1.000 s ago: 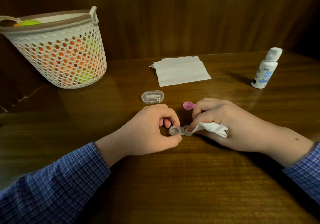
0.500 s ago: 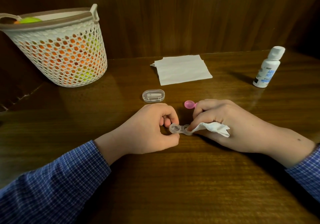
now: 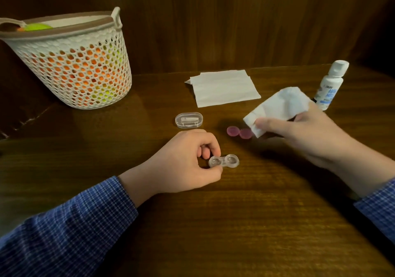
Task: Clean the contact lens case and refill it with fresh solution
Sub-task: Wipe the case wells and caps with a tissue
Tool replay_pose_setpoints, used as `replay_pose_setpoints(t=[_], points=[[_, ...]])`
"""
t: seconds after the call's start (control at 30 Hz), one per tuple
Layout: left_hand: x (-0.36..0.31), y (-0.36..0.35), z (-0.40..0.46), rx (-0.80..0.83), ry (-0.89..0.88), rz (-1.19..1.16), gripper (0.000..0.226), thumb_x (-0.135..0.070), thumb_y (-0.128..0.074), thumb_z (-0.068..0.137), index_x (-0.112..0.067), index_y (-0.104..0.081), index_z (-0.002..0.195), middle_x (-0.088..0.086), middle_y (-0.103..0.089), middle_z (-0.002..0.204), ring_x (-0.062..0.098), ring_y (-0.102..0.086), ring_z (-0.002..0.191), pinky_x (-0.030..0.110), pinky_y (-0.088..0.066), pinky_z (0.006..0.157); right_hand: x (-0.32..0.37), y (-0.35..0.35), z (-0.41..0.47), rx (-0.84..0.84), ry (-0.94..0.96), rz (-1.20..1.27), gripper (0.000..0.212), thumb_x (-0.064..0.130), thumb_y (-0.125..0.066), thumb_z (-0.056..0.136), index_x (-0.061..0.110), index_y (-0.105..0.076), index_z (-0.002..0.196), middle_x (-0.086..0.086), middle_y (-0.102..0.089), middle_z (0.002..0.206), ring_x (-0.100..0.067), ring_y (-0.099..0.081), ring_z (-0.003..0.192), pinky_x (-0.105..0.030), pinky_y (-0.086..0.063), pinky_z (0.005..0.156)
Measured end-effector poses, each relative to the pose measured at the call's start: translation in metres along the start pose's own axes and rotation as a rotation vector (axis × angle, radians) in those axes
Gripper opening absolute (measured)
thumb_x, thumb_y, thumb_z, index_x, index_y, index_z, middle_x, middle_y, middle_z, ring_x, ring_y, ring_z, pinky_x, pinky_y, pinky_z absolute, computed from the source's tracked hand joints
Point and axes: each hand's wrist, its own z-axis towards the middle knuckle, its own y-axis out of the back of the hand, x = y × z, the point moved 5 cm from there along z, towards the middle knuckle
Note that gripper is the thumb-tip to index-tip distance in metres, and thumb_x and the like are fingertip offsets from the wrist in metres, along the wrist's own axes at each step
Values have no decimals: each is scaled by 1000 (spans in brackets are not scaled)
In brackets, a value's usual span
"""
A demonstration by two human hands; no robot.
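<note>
A clear two-well contact lens case (image 3: 224, 161) lies on the wooden table (image 3: 235, 223) with both wells uncovered. My left hand (image 3: 183, 161) pinches its left end between thumb and fingers. Two pink caps (image 3: 239, 132) lie side by side just beyond the case. My right hand (image 3: 299, 133) is raised to the right of the caps and grips a crumpled white tissue (image 3: 277, 107). A white solution bottle (image 3: 330, 85) with a blue label stands upright at the far right, its cap on.
A flat stack of white tissues (image 3: 224, 87) lies at the back centre. A small clear oval box (image 3: 189, 120) sits behind my left hand. A white perforated basket (image 3: 72, 67) with orange and yellow contents stands at the back left, against the wooden wall.
My right hand has lifted the tissue off the case and moved up and to the right. The right well and the second pink cap now show. My left hand stays on the case.
</note>
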Motion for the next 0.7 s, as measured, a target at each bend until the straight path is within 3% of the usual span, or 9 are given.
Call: replay_pose_setpoints(t=[0.03, 0.1, 0.2, 0.27, 0.37, 0.43, 0.5, 0.63, 0.7], points=[[0, 0, 0, -1, -1, -9, 16, -33, -78, 81, -32, -71, 95, -7, -63, 88, 16, -60, 82, 37, -53, 66, -5, 3, 4, -39, -98, 48, 76, 36, -84, 77, 23, -47, 143, -5, -64, 120, -19, -67, 105, -33, -59, 82], [1, 0, 1, -35, 14, -47, 19, -38, -76, 83, -33, -69, 100, -7, -62, 87, 18, -59, 80, 36, -54, 66, -13, 7, 13, -89, -211, 111, 82, 33, -84, 79, 12, -45, 147, -9, -65, 119, -17, -72, 96, -24, -57, 65], [3, 10, 16, -226, 53, -133, 16, -24, -72, 90, -29, -68, 104, -9, -59, 85, 10, -53, 68, 29, -52, 64, -20, 9, 21, -148, -265, 118, 79, 35, -84, 80, 10, -46, 144, -9, -63, 120, -16, -71, 90, -26, -54, 67], [-1, 15, 35, -308, 53, -59, 22, -22, -70, 91, -28, -66, 112, -15, -57, 90, 3, -51, 67, 31, -52, 70, -22, 10, 25, -158, -278, 123, 77, 36, -84, 80, 13, -44, 142, -5, -60, 113, -15, -68, 85, -26, -53, 64], [-8, 6, 61, -198, 43, 122, 44, -30, -70, 91, -31, -56, 133, -20, -56, 113, -3, -52, 72, 14, -44, 76, -25, 11, 29, -161, -296, 155, 78, 35, -85, 78, 15, -44, 141, -5, -61, 115, -15, -69, 86, -27, -55, 66], [-4, -2, 71, -75, 48, 128, 57, -26, -72, 89, -31, -48, 142, -18, -55, 121, -9, -58, 73, 5, -44, 60, -28, 11, 32, -159, -292, 185, 77, 34, -86, 78, 14, -46, 140, -8, -63, 120, -17, -71, 90, -31, -59, 74], [1, -7, 74, -10, 47, 98, 62, -21, -73, 90, -31, -44, 144, -15, -57, 123, -16, -61, 73, 3, -45, 55, -30, 11, 33, -148, -271, 186, 76, 34, -86, 78, 12, -48, 140, -9, -64, 120, -18, -72, 92, -32, -60, 78], [2, -6, 74, -63, 33, 63, 59, -21, -74, 92, -31, -46, 143, -16, -64, 116, -3, -67, 67, 7, -49, 54, -28, 8, 31, -145, -242, 126, 76, 36, -84, 80, 13, -47, 142, -6, -62, 114, -16, -69, 90, -26, -52, 66], [0, -4, 71, -101, 31, 67, 59, -21, -74, 92, -31, -47, 143, -18, -68, 107, -3, -68, 72, 7, -51, 58, -26, 8, 29, -134, -197, 111, 76, 38, -84, 80, 15, -47, 143, -3, -62, 114, -16, -67, 92, -27, -52, 68]])
